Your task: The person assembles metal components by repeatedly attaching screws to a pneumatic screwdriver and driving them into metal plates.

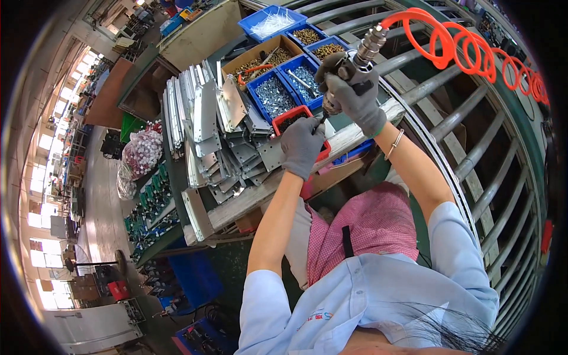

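In my gloved right hand (360,100) is an air-powered screwdriver (365,54), its metal fitting joined to an orange coiled hose (435,50). The tool's lower end points down toward my gloved left hand (302,147), whose fingers are closed in a pinch by the tip. What those fingers hold is too small and covered to make out. Just beside my left hand stands a red bin (284,121) with dark small parts. Flat metal plates (272,155) lie stacked to the left of that hand.
Blue bins (257,89) of screws and a cardboard box (228,66) of brass-coloured parts stand beyond my hands. Long metal strips (204,112) fill the bench's left side. A roller conveyor (461,118) curves along the right. Green circuit boards (154,195) sit at the lower left.
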Tool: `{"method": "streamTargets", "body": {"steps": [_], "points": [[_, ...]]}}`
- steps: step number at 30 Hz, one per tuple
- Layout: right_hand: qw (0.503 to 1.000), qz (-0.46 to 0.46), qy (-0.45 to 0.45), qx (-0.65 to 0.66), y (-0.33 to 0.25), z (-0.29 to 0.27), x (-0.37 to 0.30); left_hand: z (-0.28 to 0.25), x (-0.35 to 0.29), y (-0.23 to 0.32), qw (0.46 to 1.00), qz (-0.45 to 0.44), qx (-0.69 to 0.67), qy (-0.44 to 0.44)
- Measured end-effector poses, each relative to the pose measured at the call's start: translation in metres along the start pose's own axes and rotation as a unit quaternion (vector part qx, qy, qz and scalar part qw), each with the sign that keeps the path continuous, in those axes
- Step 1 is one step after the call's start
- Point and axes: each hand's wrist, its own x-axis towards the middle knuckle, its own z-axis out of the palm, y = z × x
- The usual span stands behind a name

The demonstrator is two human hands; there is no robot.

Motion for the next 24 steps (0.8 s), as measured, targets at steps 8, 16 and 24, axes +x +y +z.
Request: {"method": "streamTargets", "body": {"steps": [8, 16, 24], "points": [[0.996, -0.017, -0.057, -0.067, 0.011, 0.004, 0.017, 0.000, 0.000, 0.000, 0.999, -0.030, -0.013, -0.013], [0.989, 0.061, -0.094, -0.100, 0.028, 0.016, 0.038, -0.002, 0.000, 0.004, 0.999, -0.033, -0.013, -0.012], [0.988, 0.033, -0.107, -0.109, 0.026, 0.011, 0.040, -0.005, 0.003, 0.008, 0.999, -0.042, -0.002, -0.034]]}}
